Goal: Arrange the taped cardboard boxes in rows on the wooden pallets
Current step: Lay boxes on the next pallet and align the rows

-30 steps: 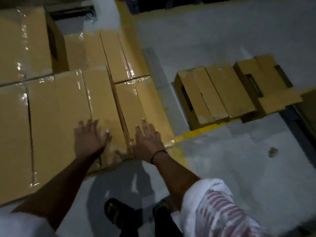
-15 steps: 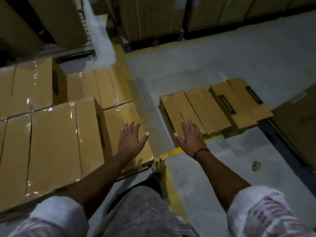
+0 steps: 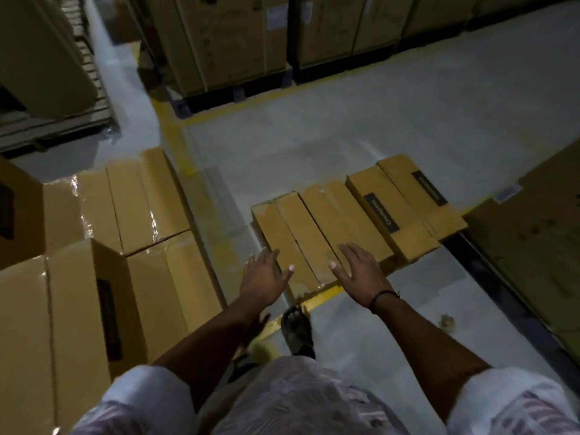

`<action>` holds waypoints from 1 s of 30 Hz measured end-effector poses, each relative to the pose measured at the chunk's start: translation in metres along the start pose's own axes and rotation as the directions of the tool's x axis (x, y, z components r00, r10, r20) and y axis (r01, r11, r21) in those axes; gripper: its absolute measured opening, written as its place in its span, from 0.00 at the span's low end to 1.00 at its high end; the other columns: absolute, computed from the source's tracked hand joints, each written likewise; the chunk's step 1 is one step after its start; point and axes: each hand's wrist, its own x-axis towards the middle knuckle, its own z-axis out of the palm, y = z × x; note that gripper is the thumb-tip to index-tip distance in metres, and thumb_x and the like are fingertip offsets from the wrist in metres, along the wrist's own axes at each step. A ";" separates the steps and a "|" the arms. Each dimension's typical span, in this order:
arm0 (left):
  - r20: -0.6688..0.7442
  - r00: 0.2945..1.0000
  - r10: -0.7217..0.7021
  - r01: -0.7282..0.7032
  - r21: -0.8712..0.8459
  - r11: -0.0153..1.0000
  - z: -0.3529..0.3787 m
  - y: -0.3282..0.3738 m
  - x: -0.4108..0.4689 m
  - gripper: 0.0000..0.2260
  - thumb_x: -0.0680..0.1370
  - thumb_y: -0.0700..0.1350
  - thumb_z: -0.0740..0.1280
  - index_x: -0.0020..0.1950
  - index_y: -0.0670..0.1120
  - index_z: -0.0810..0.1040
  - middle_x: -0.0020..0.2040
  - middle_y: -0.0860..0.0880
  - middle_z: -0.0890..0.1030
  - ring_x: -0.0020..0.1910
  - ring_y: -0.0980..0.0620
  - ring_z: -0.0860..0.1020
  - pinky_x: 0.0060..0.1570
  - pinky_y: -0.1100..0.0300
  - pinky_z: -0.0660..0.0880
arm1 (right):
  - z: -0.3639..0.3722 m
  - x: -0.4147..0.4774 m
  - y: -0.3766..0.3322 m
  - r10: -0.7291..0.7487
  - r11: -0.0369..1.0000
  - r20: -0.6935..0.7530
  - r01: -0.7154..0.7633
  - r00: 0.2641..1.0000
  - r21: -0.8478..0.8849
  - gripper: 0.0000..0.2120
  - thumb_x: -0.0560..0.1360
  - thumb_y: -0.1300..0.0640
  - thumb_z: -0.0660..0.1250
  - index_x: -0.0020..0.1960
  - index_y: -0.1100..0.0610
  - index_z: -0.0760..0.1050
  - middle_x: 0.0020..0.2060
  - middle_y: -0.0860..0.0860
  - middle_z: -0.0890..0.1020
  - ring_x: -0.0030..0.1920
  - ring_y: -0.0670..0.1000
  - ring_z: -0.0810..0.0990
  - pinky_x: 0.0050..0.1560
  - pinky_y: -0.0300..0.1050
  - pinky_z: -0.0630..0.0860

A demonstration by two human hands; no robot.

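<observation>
Glossy taped cardboard boxes (image 3: 147, 202) packed flat in rows at left; narrow boxes (image 3: 342, 215) side by side centre, far two labelled.

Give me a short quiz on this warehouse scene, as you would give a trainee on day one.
1. True or false: the left hand and the right hand are both open, with straight fingers, and hold nothing.
2. In the row of cardboard boxes ahead of the hands, how many show a dark label on top? A) none B) two C) all
3. Fill in: the painted line on the floor at the near end of that row is ____.

Key: 1 true; 2 B; 3 yellow.
</observation>
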 end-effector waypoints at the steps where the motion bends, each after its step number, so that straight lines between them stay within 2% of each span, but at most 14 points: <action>1: -0.011 1.000 -0.013 0.013 -0.017 1.000 -0.002 0.003 0.015 0.34 0.81 0.70 0.53 0.81 0.50 0.60 0.82 0.43 0.58 0.80 0.36 0.57 0.78 0.40 0.55 | -0.007 0.011 0.005 0.005 1.000 -0.001 -0.005 1.000 0.009 0.30 0.83 0.38 0.56 0.81 0.50 0.59 0.80 0.51 0.61 0.78 0.54 0.57 0.76 0.57 0.59; 4: -0.018 1.000 -0.021 0.021 0.000 1.000 -0.007 0.008 0.057 0.36 0.80 0.72 0.50 0.81 0.51 0.61 0.81 0.43 0.61 0.79 0.37 0.61 0.77 0.41 0.58 | -0.028 0.052 0.016 0.011 1.000 -0.004 -0.011 1.000 -0.021 0.29 0.83 0.40 0.57 0.80 0.50 0.60 0.79 0.52 0.62 0.78 0.56 0.59 0.76 0.55 0.59; 7: 0.012 0.998 -0.063 0.063 0.002 0.998 -0.008 0.009 0.074 0.39 0.78 0.73 0.48 0.81 0.50 0.61 0.81 0.43 0.61 0.79 0.38 0.60 0.77 0.41 0.58 | -0.036 0.085 0.023 0.048 0.999 0.019 -0.048 0.999 -0.006 0.29 0.83 0.39 0.57 0.80 0.50 0.60 0.79 0.53 0.62 0.78 0.57 0.59 0.76 0.57 0.58; 13: 0.038 0.977 -0.208 0.209 -0.012 0.978 0.009 -0.003 0.135 0.44 0.74 0.76 0.46 0.80 0.49 0.64 0.80 0.42 0.64 0.77 0.38 0.64 0.74 0.41 0.63 | -0.013 0.152 0.043 0.025 0.999 0.119 -0.027 0.993 0.019 0.30 0.82 0.39 0.58 0.80 0.50 0.61 0.79 0.53 0.64 0.77 0.56 0.61 0.76 0.57 0.60; 16: 0.054 0.964 -0.261 0.263 -0.030 0.964 0.031 -0.008 0.164 0.36 0.80 0.71 0.52 0.80 0.49 0.64 0.81 0.44 0.63 0.78 0.40 0.62 0.75 0.41 0.63 | 0.014 0.189 0.065 0.036 0.998 0.185 -0.045 0.982 0.045 0.32 0.81 0.36 0.58 0.80 0.52 0.62 0.78 0.55 0.65 0.76 0.58 0.62 0.75 0.57 0.62; 18: 0.051 0.968 -0.247 0.249 -0.034 0.968 0.059 -0.019 0.181 0.33 0.81 0.70 0.50 0.78 0.51 0.66 0.79 0.46 0.67 0.77 0.44 0.64 0.75 0.43 0.65 | 0.036 0.215 0.083 0.039 0.999 0.244 -0.047 0.969 0.027 0.31 0.81 0.38 0.58 0.80 0.52 0.62 0.78 0.55 0.64 0.76 0.58 0.62 0.75 0.57 0.62; 20: 0.079 0.968 -0.237 0.242 -0.069 0.968 0.092 -0.030 0.197 0.32 0.81 0.71 0.49 0.78 0.54 0.66 0.76 0.50 0.70 0.74 0.46 0.69 0.70 0.45 0.70 | 0.060 0.240 0.104 0.039 0.999 0.280 -0.041 0.959 0.001 0.31 0.81 0.38 0.57 0.80 0.52 0.61 0.78 0.54 0.64 0.76 0.58 0.61 0.75 0.56 0.62; 22: 0.108 0.949 -0.296 0.305 -0.078 0.949 0.116 -0.037 0.216 0.32 0.81 0.71 0.49 0.79 0.54 0.65 0.76 0.48 0.69 0.73 0.44 0.70 0.69 0.45 0.71 | 0.086 0.270 0.122 0.032 0.999 0.310 -0.028 0.950 -0.020 0.30 0.82 0.39 0.58 0.80 0.51 0.60 0.79 0.53 0.62 0.76 0.57 0.60 0.74 0.56 0.62; 25: 0.115 0.920 -0.375 0.377 0.009 0.926 0.152 -0.047 0.252 0.32 0.83 0.67 0.53 0.80 0.48 0.64 0.80 0.44 0.63 0.76 0.41 0.65 0.72 0.49 0.67 | 0.127 0.322 0.151 0.027 0.997 0.327 0.000 0.945 -0.082 0.29 0.83 0.41 0.58 0.80 0.52 0.59 0.79 0.54 0.62 0.76 0.57 0.60 0.74 0.55 0.62; 29: 0.105 0.913 -0.393 0.389 0.057 0.919 0.215 -0.082 0.311 0.42 0.76 0.73 0.45 0.81 0.48 0.61 0.81 0.43 0.62 0.75 0.40 0.66 0.70 0.49 0.69 | 0.192 0.390 0.188 -0.003 0.994 0.355 0.041 0.935 -0.100 0.29 0.83 0.44 0.59 0.80 0.53 0.58 0.78 0.56 0.61 0.75 0.59 0.60 0.74 0.54 0.62; 30: 0.099 0.909 -0.406 0.402 0.061 0.914 0.235 -0.096 0.327 0.42 0.76 0.73 0.46 0.82 0.48 0.61 0.81 0.42 0.62 0.75 0.39 0.67 0.69 0.47 0.71 | 0.209 0.405 0.198 -0.013 0.996 0.374 0.047 0.927 -0.082 0.30 0.83 0.45 0.59 0.80 0.54 0.57 0.79 0.56 0.60 0.76 0.60 0.59 0.75 0.54 0.61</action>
